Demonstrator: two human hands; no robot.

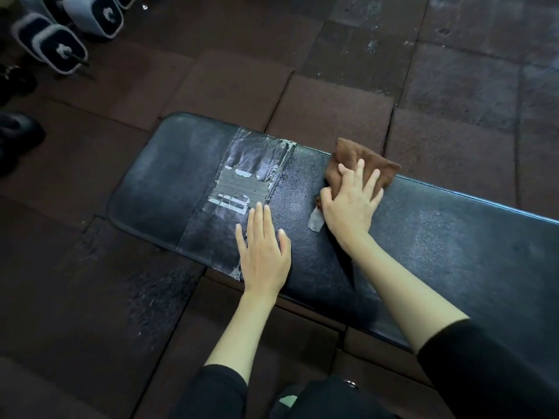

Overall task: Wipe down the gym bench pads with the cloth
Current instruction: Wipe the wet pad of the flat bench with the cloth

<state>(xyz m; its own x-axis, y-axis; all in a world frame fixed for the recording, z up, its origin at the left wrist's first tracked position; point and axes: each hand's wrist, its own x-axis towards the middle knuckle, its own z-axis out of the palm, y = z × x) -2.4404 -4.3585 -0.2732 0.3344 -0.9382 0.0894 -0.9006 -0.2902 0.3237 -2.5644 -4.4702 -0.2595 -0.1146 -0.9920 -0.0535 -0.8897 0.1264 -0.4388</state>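
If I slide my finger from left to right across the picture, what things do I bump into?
Dumbbells → bench pad's rounded end → worn taped patch → brown cloth under the right hand. The left hand overlaps the patch, so I skip it.

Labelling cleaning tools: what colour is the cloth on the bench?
Brown; the cloth shows clearly in the head view, under the right hand.

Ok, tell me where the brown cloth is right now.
In the head view, the brown cloth sits at the far edge of the bench pad, right of centre, pressed under the right hand, just right of the worn taped band.
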